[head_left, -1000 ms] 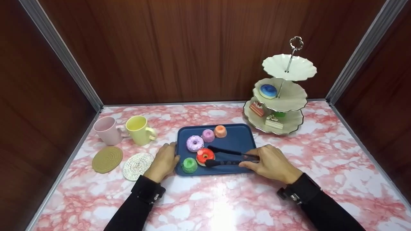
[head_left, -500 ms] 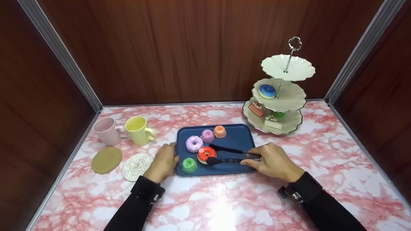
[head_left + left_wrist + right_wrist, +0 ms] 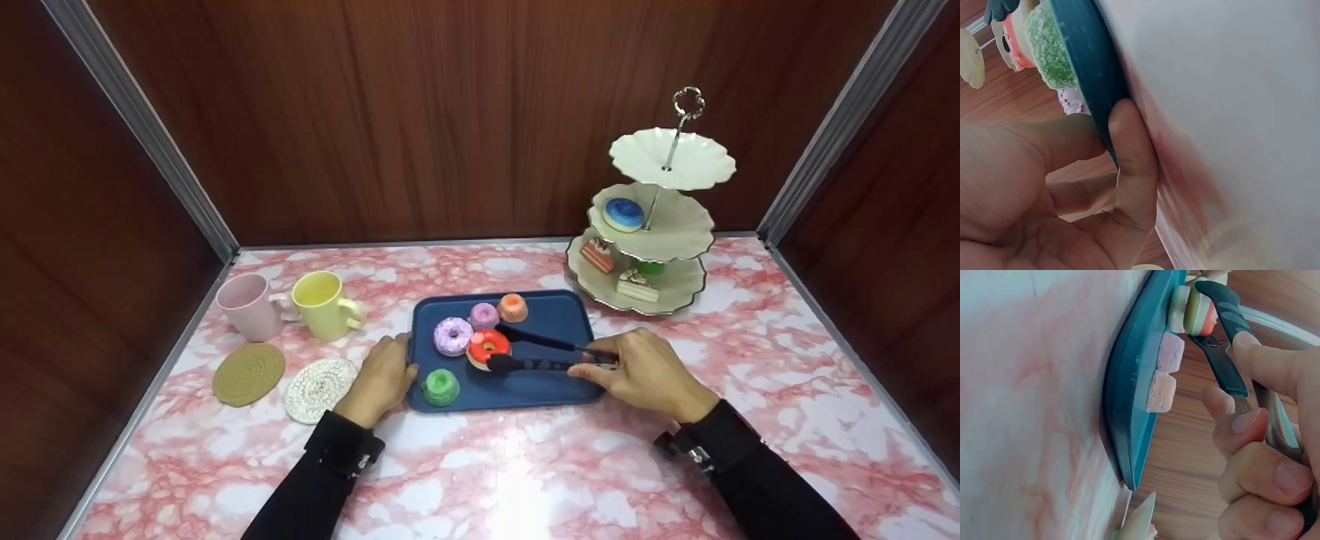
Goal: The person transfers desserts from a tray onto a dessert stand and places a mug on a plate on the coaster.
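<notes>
My left hand [image 3: 382, 379] pinches the left rim of a dark blue tray [image 3: 555, 311], fingers above and below the edge in the left wrist view. My right hand [image 3: 645, 375] grips black tongs [image 3: 1223, 371] with metal arms. Their tips lie on either side of a red-iced doughnut [image 3: 489, 348], which is close over the tray. Next to it sit a lilac doughnut [image 3: 453, 337] with sprinkles and a pink-purple little cake [image 3: 484, 316]. An orange little cake [image 3: 513, 307] stands near the tray's far edge. A green little cake [image 3: 441, 388] is in the near left corner.
A three-tier scalloped stand [image 3: 671, 159] is at the back right, with a blue doughnut [image 3: 624, 214] and cake slices [image 3: 637, 286]. On the left are a pink mug [image 3: 251, 306], a yellow mug [image 3: 324, 306], an olive coaster [image 3: 249, 373] and a white coaster [image 3: 319, 390]. Wooden panels enclose the table.
The tongs have shifted the red doughnut away from the green cake, rightward and toward the far side, beside the lilac doughnut. My right hand moved slightly with them; my left hand stays on the tray.
</notes>
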{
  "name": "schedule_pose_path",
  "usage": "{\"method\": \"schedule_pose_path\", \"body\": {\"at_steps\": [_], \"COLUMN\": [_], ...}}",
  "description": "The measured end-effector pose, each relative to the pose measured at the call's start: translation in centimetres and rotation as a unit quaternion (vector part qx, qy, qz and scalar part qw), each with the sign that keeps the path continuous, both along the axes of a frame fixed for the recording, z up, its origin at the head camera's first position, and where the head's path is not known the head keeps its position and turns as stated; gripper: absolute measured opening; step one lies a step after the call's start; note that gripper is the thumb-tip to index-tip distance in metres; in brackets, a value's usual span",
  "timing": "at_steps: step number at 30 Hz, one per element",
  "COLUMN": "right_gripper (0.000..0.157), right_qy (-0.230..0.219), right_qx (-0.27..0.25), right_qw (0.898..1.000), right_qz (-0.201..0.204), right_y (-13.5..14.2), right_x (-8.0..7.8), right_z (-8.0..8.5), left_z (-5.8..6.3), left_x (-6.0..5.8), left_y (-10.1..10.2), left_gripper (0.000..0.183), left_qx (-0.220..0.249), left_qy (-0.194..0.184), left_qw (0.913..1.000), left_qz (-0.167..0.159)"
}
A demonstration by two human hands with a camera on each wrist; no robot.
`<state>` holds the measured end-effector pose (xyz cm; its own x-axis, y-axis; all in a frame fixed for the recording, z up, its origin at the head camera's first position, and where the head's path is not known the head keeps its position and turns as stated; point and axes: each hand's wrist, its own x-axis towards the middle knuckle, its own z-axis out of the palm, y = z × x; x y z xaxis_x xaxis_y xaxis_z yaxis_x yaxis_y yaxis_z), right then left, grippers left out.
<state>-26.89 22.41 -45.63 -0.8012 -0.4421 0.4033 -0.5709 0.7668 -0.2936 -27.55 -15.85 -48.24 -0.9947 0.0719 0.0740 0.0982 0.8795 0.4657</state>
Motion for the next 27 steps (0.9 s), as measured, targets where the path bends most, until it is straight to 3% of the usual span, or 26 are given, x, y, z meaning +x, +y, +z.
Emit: {"method": "schedule_pose_path", "body": {"at_steps": [19, 27], "right_gripper": [0.016, 0.017], "right_qy": [0.025, 0.064], "right_qx": [-0.029, -0.061], "right_qw": [0.998, 0.994], "right_qz": [-0.046, -0.064], "right_y": [1.8, 2.6], "right_x": [-0.4, -0.7], "right_z": [1.6, 2.4], "left_z": [0.0, 0.1], "left_x": [0.0, 0.0], "left_y": [0.0, -0.1], "left_gripper": [0.048, 0.051], "left_qx": [0.02, 0.003], "left_qy": [-0.01, -0.009], "left_qw": [0.9997, 0.9999], "left_qz": [-0.001, 0.0]}}
